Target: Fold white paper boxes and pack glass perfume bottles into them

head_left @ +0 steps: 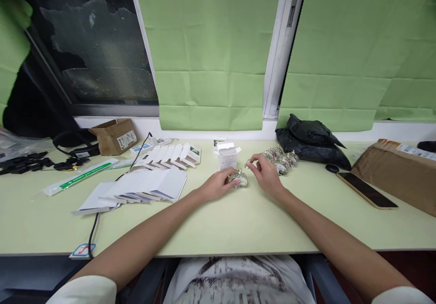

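My left hand [218,185] rests on the pale green table [218,222] with its fingers closed round a small clear glass bottle [240,179]. My right hand [265,171] is just right of the bottle, fingers curled, its thumb and forefinger pinching at the bottle's top. A small white carton [227,156], open at the top, stands right behind the bottle. Several more glass bottles [282,160] are clustered to the right of my right hand.
Flat white carton blanks [150,186] are fanned out at left, more [172,155] behind them. A black cable [102,204] crosses the table. A brown box [115,136], a black bag [311,141], a phone [366,189] and a brown parcel [397,172] lie around.
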`<state>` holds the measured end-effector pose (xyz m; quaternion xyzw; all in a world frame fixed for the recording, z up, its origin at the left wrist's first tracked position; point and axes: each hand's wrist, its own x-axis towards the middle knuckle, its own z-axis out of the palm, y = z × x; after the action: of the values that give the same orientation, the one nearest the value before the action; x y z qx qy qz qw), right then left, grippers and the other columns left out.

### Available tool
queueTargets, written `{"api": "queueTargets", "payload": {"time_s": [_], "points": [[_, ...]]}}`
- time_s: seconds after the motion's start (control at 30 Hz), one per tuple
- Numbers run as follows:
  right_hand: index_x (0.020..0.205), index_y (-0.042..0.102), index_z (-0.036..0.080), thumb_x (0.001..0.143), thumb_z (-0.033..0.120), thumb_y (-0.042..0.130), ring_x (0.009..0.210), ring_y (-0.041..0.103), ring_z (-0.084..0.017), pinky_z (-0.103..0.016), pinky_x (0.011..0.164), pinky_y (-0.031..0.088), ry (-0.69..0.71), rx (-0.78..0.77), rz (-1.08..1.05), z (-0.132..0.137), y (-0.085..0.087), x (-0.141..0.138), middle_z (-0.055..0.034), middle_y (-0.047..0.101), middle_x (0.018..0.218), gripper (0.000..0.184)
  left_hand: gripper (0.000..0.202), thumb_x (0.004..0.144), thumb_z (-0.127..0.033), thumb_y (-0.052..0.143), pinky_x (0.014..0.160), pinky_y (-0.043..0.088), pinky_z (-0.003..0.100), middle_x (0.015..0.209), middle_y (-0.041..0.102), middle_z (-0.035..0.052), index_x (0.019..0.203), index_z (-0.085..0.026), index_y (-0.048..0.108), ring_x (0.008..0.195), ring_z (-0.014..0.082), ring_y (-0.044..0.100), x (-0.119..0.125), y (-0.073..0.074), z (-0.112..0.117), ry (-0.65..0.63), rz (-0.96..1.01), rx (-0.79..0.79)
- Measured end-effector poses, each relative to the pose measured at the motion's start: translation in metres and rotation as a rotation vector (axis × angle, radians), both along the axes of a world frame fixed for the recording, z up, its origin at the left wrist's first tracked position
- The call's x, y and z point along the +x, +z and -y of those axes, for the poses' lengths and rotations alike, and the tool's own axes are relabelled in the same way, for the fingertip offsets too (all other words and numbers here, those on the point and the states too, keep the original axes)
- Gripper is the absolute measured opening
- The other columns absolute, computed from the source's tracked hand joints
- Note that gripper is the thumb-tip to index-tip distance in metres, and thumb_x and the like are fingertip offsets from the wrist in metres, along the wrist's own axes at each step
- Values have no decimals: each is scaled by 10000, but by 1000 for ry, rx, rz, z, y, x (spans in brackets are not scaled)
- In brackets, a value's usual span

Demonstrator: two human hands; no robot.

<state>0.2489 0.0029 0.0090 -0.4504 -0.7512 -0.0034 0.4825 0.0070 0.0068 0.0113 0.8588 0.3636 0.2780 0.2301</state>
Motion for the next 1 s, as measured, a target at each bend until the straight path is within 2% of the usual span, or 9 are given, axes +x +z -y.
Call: {"api": "queueTargets", "payload": {"time_s": [0.13,0.3,0.6,1.0], "points": [[1087,590,239,1078,384,527,745,560,-192,-331,732,438,99,89,-15,9,1,-11,-40,655,946,158,418,1022,-570,527,655,391,275,858,664,3,1231,-231,654,709,164,543,0,-1,-1,-18,12,9],[1113,584,245,1087,333,520,838,597,-217,-352,793,453,144,159,17,9,1,-18,-55,682,1013,112,444,1016,-587,526,630,370,276,768,607,-15,1251,-232,654,675,165,511,0,-3,-2,-18,7,12],[1107,586,245,1099,321,490,877,619,-215,-332,787,460,161,108,111,9,-1,-21,-46,673,978,122,431,1020,-587,516,626,361,287,760,588,-17,1233,-237,649,669,165,506,0,-1,-2,-32,2,0],[1115,585,255,1097,351,472,850,626,-205,-320,804,468,201,33,87,13,5,-21,-46,687,1006,149,445,1023,-566,512,642,383,282,800,621,-1,1278,-228,649,684,164,513,1,1,1,-31,10,16]]}}
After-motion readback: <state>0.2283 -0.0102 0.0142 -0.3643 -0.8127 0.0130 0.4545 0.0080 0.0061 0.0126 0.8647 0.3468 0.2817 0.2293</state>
